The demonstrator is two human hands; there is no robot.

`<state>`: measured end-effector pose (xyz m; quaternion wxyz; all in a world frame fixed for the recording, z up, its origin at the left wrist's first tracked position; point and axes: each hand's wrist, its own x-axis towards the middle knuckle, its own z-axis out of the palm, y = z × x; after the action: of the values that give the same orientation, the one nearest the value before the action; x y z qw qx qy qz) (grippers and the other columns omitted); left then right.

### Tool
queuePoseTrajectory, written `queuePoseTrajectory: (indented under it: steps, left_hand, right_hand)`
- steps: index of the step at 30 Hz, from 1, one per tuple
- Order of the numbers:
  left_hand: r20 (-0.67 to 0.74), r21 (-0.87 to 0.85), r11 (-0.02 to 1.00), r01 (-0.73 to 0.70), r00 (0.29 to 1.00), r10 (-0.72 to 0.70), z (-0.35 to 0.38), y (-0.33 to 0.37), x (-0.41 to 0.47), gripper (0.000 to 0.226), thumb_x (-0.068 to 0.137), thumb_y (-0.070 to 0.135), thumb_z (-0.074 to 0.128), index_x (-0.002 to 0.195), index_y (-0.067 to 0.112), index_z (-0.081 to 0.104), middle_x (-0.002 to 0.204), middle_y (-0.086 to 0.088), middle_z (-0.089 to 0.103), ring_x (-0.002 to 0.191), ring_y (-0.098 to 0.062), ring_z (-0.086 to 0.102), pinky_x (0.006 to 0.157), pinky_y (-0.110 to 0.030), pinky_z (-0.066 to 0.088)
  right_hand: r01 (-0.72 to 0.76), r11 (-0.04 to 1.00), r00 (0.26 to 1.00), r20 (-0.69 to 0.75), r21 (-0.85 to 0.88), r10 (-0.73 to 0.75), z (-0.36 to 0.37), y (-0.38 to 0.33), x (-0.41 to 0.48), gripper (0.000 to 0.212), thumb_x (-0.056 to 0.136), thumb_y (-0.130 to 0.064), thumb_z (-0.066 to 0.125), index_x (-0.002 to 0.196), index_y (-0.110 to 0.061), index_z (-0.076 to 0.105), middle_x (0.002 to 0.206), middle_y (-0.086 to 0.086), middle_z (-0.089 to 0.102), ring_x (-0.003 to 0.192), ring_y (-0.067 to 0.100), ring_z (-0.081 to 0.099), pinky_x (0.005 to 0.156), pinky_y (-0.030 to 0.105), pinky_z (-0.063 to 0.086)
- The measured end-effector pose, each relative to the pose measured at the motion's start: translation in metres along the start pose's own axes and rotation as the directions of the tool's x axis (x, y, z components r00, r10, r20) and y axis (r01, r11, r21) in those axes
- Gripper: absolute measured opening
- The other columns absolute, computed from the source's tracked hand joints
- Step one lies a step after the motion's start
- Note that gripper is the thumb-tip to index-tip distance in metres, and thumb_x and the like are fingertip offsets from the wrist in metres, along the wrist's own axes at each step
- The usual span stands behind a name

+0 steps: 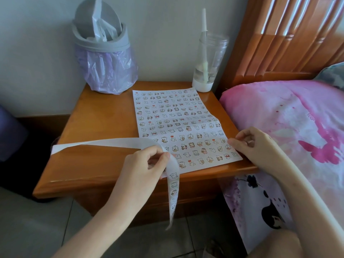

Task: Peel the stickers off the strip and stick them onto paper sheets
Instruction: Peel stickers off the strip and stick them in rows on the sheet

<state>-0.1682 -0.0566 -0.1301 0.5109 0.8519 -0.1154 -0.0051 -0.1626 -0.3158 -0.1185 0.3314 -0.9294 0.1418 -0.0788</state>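
A white paper sheet (pixel 178 116) covered with rows of small cartoon stickers lies on a wooden bedside table (pixel 96 116). A long white backing strip (pixel 104 143) runs from the table's left edge across to my left hand (pixel 147 164), then hangs over the front edge with several stickers on it. My left hand pinches the strip near the sheet's lower left corner. My right hand (pixel 255 144) rests at the sheet's lower right edge with fingers curled and index finger and thumb pressed together at the paper; whether a sticker sits under them is hidden.
A grey bin with a purple bag (pixel 104 58) stands at the table's back left. A clear plastic bottle (pixel 208 62) with a white base stands at the back right. A bed with pink bedding (pixel 290 123) and a wooden headboard (pixel 290 38) borders the right side.
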Motion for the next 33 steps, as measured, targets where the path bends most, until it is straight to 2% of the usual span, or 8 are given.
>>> queuePoseTrajectory:
  steps: [4, 11, 14, 17, 20, 23, 29, 33]
  left_hand:
    - [0.003, 0.006, 1.0, -0.003, 1.0, 0.003, 0.001, -0.001, 0.001, 0.014, 0.088, 0.027, 0.056, 0.088, 0.016, 0.065, 0.076, 0.019, 0.06, 0.063, 0.016, 0.059, 0.048, -0.002, 0.042]
    - [0.003, 0.012, 1.0, -0.003, 1.0, 0.003, 0.0, -0.001, 0.001, 0.015, 0.088, 0.027, 0.056, 0.091, 0.016, 0.066, 0.076, 0.02, 0.058, 0.064, 0.018, 0.058, 0.048, -0.002, 0.042]
    - [0.006, 0.011, 1.0, -0.004, 1.0, 0.004, 0.001, -0.002, 0.001, 0.015, 0.088, 0.028, 0.056, 0.091, 0.017, 0.066, 0.078, 0.017, 0.061, 0.065, 0.017, 0.059, 0.048, -0.003, 0.043]
    - [0.005, 0.005, 1.0, 0.009, 1.0, -0.009, 0.001, -0.004, 0.001, 0.016, 0.088, 0.028, 0.057, 0.093, 0.016, 0.066, 0.092, 0.015, 0.064, 0.068, 0.011, 0.062, 0.048, -0.004, 0.043]
    - [0.007, -0.004, 1.0, 0.025, 1.0, -0.025, 0.002, -0.005, 0.001, 0.016, 0.088, 0.029, 0.056, 0.094, 0.016, 0.065, 0.105, 0.013, 0.064, 0.073, -0.006, 0.065, 0.05, -0.006, 0.047]
    - [-0.003, 0.003, 1.0, 0.004, 1.0, -0.004, 0.001, -0.003, 0.0, 0.016, 0.089, 0.028, 0.055, 0.092, 0.016, 0.066, 0.095, 0.011, 0.067, 0.071, -0.001, 0.065, 0.05, -0.005, 0.045]
    - [-0.025, -0.002, 1.0, -0.008, 1.0, 0.008, 0.0, -0.003, 0.001, 0.017, 0.089, 0.028, 0.056, 0.088, 0.015, 0.066, 0.073, 0.015, 0.059, 0.063, 0.015, 0.059, 0.047, -0.003, 0.042]
    - [-0.017, -0.021, 1.0, 0.001, 1.0, -0.001, 0.0, -0.003, 0.002, 0.017, 0.089, 0.028, 0.056, 0.087, 0.014, 0.066, 0.075, 0.014, 0.061, 0.062, 0.015, 0.06, 0.047, -0.005, 0.044]
  right_hand:
    - [-0.025, 0.995, 0.993, 0.113, -0.093, 0.035, 0.005, -0.006, -0.003, 0.051, 0.06, -0.058, 0.074, 0.092, -0.027, 0.05, 0.078, -0.007, 0.053, 0.071, 0.01, 0.051, 0.06, 0.026, 0.04]
    - [0.014, 1.0, 0.999, 0.042, -0.026, -0.013, 0.003, 0.004, 0.003, 0.024, 0.08, -0.027, 0.072, 0.096, -0.017, 0.057, 0.073, -0.003, 0.055, 0.069, 0.01, 0.051, 0.06, 0.02, 0.035]
    - [0.014, 0.999, 0.999, -0.038, -0.029, -0.015, 0.006, 0.0, 0.002, 0.019, 0.084, -0.03, 0.068, 0.096, -0.02, 0.058, 0.081, -0.004, 0.059, 0.073, 0.008, 0.052, 0.06, 0.018, 0.036]
    - [0.218, 0.969, 0.963, -0.138, -0.114, -0.233, 0.015, -0.013, -0.003, 0.03, 0.087, -0.048, 0.056, 0.106, -0.025, 0.058, 0.101, -0.012, 0.059, 0.095, 0.009, 0.049, 0.078, 0.023, 0.038]
    - [0.5, 0.858, 0.866, 0.07, -0.116, -0.495, 0.033, -0.035, -0.004, 0.063, 0.088, -0.064, 0.028, 0.141, -0.031, 0.037, 0.15, -0.015, 0.031, 0.138, -0.001, 0.018, 0.112, 0.023, 0.013]
    - [0.57, 0.806, 0.805, 0.303, -0.159, -0.51, 0.055, -0.05, -0.001, 0.071, 0.087, -0.065, 0.013, 0.149, -0.033, 0.002, 0.156, -0.017, -0.007, 0.141, -0.005, -0.015, 0.117, 0.023, -0.011]
    - [0.609, 0.748, 0.76, 0.461, -0.262, -0.458, 0.073, -0.047, 0.003, 0.083, 0.078, -0.072, -0.008, 0.149, -0.029, -0.008, 0.155, -0.016, -0.014, 0.139, -0.004, -0.021, 0.118, 0.029, -0.01]
    - [0.597, 0.758, 0.756, 0.5, -0.262, -0.423, 0.069, -0.052, 0.002, 0.074, 0.084, -0.065, 0.001, 0.148, -0.029, -0.008, 0.155, -0.016, -0.015, 0.139, -0.004, -0.02, 0.117, 0.025, -0.012]
